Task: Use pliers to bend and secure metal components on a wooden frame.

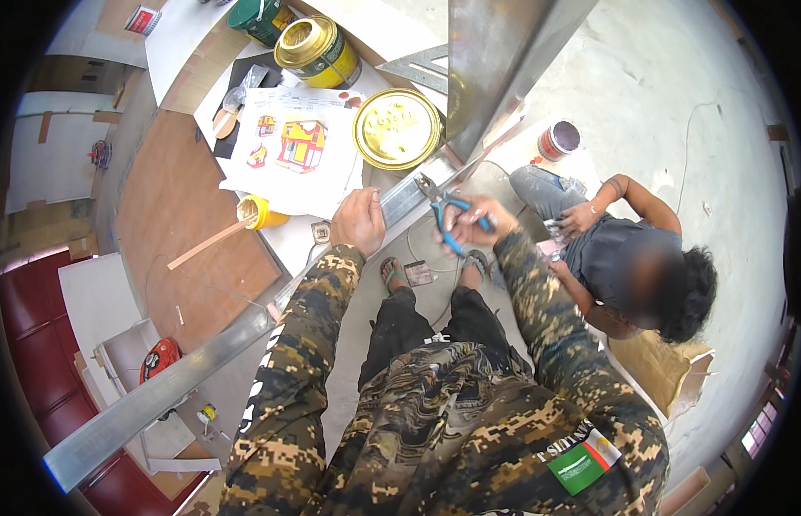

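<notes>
My left hand (pixel 358 222) is closed around the edge of a long silvery metal channel (pixel 160 394), which runs from the lower left up along the worktable's near side. In my right hand (pixel 490 220) is a pair of pliers (pixel 438 199) with blue handles. Their jaws point up and left, over the channel, beside a tall upright metal piece (pixel 486 69). I cannot tell whether the jaws grip anything. Beyond my left hand lies a printed sheet (pixel 332 159) with red and yellow drawings. A round golden lid or can top (pixel 398 129) sits next to it.
A yellow can (pixel 316 52), a green bucket (pixel 258 21) and a metal set square (pixel 419 67) are at the back. A yellow tub (pixel 261 212) holds a wooden stick. At right a co-worker (pixel 620 249) crouches near a paint pot (pixel 559 140). Cables cross the floor by my feet.
</notes>
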`<state>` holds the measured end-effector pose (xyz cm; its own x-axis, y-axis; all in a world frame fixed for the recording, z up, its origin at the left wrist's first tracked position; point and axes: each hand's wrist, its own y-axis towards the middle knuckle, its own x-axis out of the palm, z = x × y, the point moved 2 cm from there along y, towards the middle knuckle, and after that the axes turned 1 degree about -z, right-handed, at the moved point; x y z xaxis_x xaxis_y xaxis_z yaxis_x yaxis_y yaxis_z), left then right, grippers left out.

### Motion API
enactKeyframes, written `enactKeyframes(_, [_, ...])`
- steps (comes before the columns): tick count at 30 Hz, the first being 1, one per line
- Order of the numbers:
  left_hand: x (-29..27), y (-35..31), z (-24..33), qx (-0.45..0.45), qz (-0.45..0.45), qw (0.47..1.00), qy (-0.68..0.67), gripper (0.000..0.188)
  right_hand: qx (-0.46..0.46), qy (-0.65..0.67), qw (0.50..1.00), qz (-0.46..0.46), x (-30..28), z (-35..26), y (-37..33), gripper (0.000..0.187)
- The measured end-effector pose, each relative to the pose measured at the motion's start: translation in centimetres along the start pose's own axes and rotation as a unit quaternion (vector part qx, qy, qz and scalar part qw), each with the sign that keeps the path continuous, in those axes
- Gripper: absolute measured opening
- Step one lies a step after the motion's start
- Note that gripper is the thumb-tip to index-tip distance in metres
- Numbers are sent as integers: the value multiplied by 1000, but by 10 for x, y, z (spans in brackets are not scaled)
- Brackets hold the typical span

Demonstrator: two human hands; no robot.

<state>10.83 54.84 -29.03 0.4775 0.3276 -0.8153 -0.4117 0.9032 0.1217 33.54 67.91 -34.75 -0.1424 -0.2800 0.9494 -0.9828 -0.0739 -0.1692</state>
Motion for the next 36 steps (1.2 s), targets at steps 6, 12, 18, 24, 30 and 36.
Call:
enactKeyframes(6, [-2,2,6,18,6,1000,-7,16,-218,130,965,64,64,80,62,29])
enactKeyframes(12, [-8,-3,-1,8,12,1000,6,14,-137,75,986,56,35,58,29,33])
enactKeyframes(18, [4,5,9,23,4,1000,-10,14,52,-36,994,-86,-26,-28,-4,37])
enactKeyframes(24, [-5,-2,5,8,0,1000,-5,15,-134,59,986,80,40,57,28,33])
enactKeyframes(30, [-5,0,6,-10,-31,999,-10,15,-262,155,952,25,59,87,65,25])
enactKeyframes(36, [1,0,11,22,-9,1000,-9,14,92,6,994,-66,-17,-28,-8,34])
